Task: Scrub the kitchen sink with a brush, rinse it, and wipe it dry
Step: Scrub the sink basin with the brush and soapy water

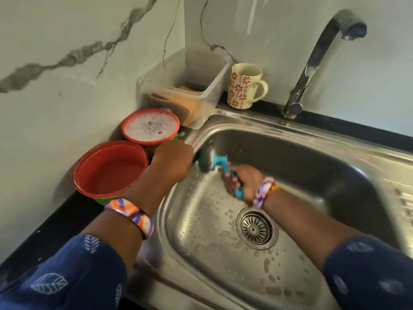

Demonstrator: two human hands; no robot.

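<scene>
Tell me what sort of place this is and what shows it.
Most likely a home kitchen. A steel sink with a tap is set into a dark counter against a marble-look wall, with a mug and bowls beside it. The right hand holds a brush in the basin.

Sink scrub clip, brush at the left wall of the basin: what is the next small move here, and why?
Probably keep scrubbing, drawing the brush down the left wall toward the drain. The right hand grips the teal handle, the head is against the sink wall near the left hand, and the basin floor shows only droplets and little foam. The tap is not running.
</scene>
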